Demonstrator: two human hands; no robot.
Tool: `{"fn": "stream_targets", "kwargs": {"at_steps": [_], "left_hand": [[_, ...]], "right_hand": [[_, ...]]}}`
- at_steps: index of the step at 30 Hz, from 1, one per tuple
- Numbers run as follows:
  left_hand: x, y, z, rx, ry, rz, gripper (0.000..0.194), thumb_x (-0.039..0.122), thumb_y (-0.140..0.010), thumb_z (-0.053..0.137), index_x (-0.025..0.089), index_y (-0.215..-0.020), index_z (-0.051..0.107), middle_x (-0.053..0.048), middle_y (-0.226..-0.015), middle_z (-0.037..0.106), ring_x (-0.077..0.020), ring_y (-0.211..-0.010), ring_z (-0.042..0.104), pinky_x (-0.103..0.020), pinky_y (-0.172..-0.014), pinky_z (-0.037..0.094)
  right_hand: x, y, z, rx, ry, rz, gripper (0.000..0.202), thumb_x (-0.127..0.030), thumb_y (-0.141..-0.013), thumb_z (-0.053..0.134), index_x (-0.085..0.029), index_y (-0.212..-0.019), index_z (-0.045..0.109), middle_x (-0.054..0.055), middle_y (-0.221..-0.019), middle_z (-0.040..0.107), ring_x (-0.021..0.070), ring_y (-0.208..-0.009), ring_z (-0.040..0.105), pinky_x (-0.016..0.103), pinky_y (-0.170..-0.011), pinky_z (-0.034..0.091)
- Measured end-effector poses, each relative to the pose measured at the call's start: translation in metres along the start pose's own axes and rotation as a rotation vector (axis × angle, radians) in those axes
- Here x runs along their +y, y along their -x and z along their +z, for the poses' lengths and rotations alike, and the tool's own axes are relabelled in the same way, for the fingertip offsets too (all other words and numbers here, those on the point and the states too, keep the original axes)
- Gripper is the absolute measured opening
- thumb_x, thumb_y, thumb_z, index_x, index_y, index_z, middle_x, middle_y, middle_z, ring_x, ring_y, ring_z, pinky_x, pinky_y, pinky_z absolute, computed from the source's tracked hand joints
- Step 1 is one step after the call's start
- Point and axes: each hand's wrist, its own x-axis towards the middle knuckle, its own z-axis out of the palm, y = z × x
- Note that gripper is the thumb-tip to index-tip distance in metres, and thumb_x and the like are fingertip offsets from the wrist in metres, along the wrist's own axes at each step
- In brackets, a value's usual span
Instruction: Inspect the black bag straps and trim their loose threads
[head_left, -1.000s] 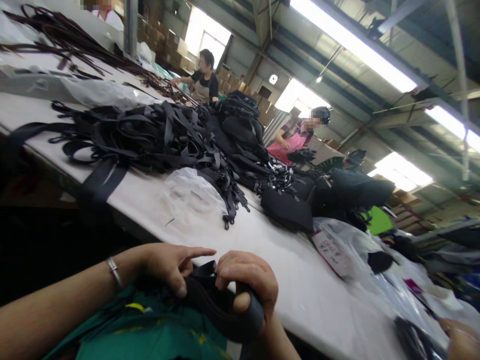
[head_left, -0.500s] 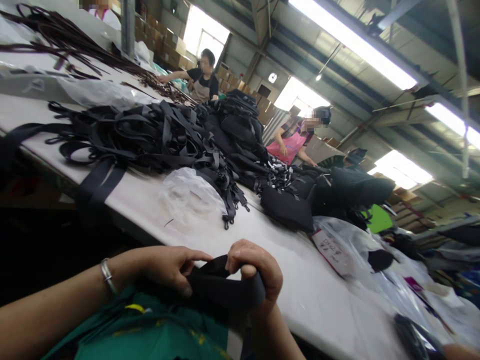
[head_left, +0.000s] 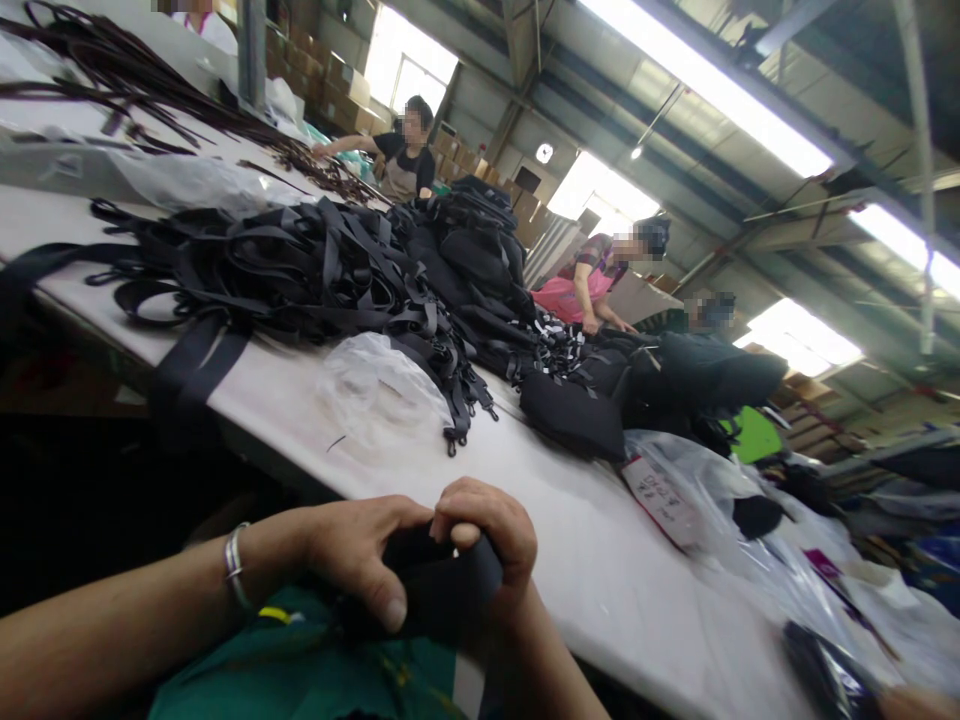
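Observation:
A wide black webbing strap (head_left: 457,588) is bent into a loop in front of my body, just before the table edge. My right hand (head_left: 499,535) is closed round the loop's right end, fingers curled over its top. At the left end, my left hand (head_left: 349,555) has its thumb along the near side, gripping the strap; most of its fingers are hidden. Beyond my hands, a pile of black straps with hooks (head_left: 300,265) lies on the white table (head_left: 540,510). A crumpled clear plastic bag (head_left: 382,385) sits at the pile's near side.
Black bags (head_left: 574,415) are heaped right of the straps. A labelled plastic bag (head_left: 660,500) lies at the right, with a wrapped dark item (head_left: 825,665) and another person's hand (head_left: 911,700) nearby. Brown straps (head_left: 150,70) are at far left. Several people work across the table.
My hands have come closer together, and the strap loop between them is smaller. My left hand moved slightly right, my right hand left. The person in pink lowered an arm to the heap.

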Motion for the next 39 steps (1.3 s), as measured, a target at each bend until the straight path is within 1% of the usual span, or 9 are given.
{"fn": "stream_targets", "kwargs": {"at_steps": [5,10,16,21,25,28,33,36,39], "left_hand": [[-0.005,0.001,0.000,0.042,-0.031,-0.095,0.044,0.039,-0.066,0.083,0.016,-0.101,0.068,0.001,-0.087,0.063,-0.0174,-0.080,0.056,-0.023,-0.070,0.046],[-0.013,0.002,0.003,0.046,-0.118,-0.169,0.020,0.032,-0.079,0.069,0.015,-0.089,0.072,-0.001,-0.078,0.070,-0.0153,-0.068,0.061,-0.022,-0.064,0.047],[-0.020,0.003,0.015,0.016,-0.146,-0.166,0.009,0.021,-0.085,0.055,0.018,-0.086,0.064,-0.002,-0.080,0.076,-0.0181,-0.075,0.068,-0.026,-0.073,0.053],[-0.024,0.003,0.020,0.044,0.004,-0.195,0.023,0.040,-0.092,0.056,0.020,-0.101,0.054,0.003,-0.067,0.061,-0.0154,-0.061,0.062,-0.025,-0.061,0.049],[-0.023,0.002,0.017,0.126,0.028,-0.151,0.049,0.065,-0.092,0.049,0.017,-0.095,0.056,0.004,-0.061,0.048,-0.0101,-0.049,0.046,-0.021,-0.048,0.040],[-0.019,0.000,0.011,0.259,0.140,-0.082,0.053,0.069,-0.091,0.050,0.017,-0.095,0.054,0.007,-0.058,0.042,-0.0078,-0.045,0.041,-0.021,-0.047,0.040],[-0.014,-0.006,0.006,0.286,0.225,-0.085,0.051,0.069,-0.086,0.058,0.020,-0.085,0.046,0.010,-0.057,0.039,-0.0055,-0.043,0.038,-0.021,-0.047,0.043],[-0.017,-0.010,0.008,0.237,0.254,-0.165,0.048,0.066,-0.085,0.062,0.021,-0.087,0.045,0.010,-0.059,0.042,-0.0078,-0.044,0.044,-0.023,-0.048,0.047],[-0.028,-0.009,0.003,0.191,0.201,-0.214,0.044,0.061,-0.086,0.064,0.018,-0.085,0.055,0.003,-0.065,0.056,-0.0142,-0.056,0.059,-0.030,-0.061,0.054]], "right_hand": [[0.014,-0.011,-0.019,-0.080,0.232,-0.169,0.020,-0.031,-0.098,0.057,-0.019,-0.110,0.068,0.007,-0.076,0.067,0.0198,-0.069,0.064,0.035,-0.065,0.054],[0.022,-0.016,-0.027,-0.116,0.314,-0.185,0.014,-0.025,-0.096,0.061,-0.018,-0.105,0.069,0.008,-0.079,0.069,0.0204,-0.077,0.067,0.036,-0.072,0.056],[0.037,-0.007,-0.030,0.043,0.307,0.019,0.011,-0.022,-0.093,0.063,-0.019,-0.101,0.071,0.007,-0.084,0.069,0.0185,-0.078,0.066,0.032,-0.072,0.055],[0.047,-0.003,-0.034,0.145,0.332,0.229,0.012,-0.027,-0.093,0.062,-0.019,-0.095,0.071,0.004,-0.082,0.068,0.0171,-0.075,0.064,0.031,-0.072,0.052],[0.054,0.005,-0.026,0.244,0.038,0.464,0.032,-0.037,-0.092,0.065,-0.020,-0.119,0.063,0.004,-0.092,0.069,0.0182,-0.081,0.066,0.032,-0.074,0.054],[0.060,0.020,-0.012,0.300,-0.321,0.667,0.060,-0.048,-0.085,0.072,-0.021,-0.134,0.051,0.006,-0.102,0.069,0.0183,-0.085,0.066,0.033,-0.079,0.054],[0.052,0.042,0.022,-0.076,-0.822,0.864,0.074,-0.082,-0.084,0.046,-0.014,-0.100,0.068,0.005,-0.076,0.066,0.0180,-0.066,0.062,0.033,-0.064,0.055],[0.043,0.035,0.032,-0.063,-0.975,0.980,0.066,-0.074,-0.083,0.058,-0.019,-0.118,0.065,0.007,-0.096,0.071,0.0155,-0.056,0.061,0.029,-0.048,0.052],[0.041,0.021,0.029,0.125,-0.808,0.993,0.050,-0.059,-0.087,0.065,-0.017,-0.113,0.068,0.011,-0.113,0.072,0.0186,-0.063,0.068,0.031,-0.050,0.056]]}}
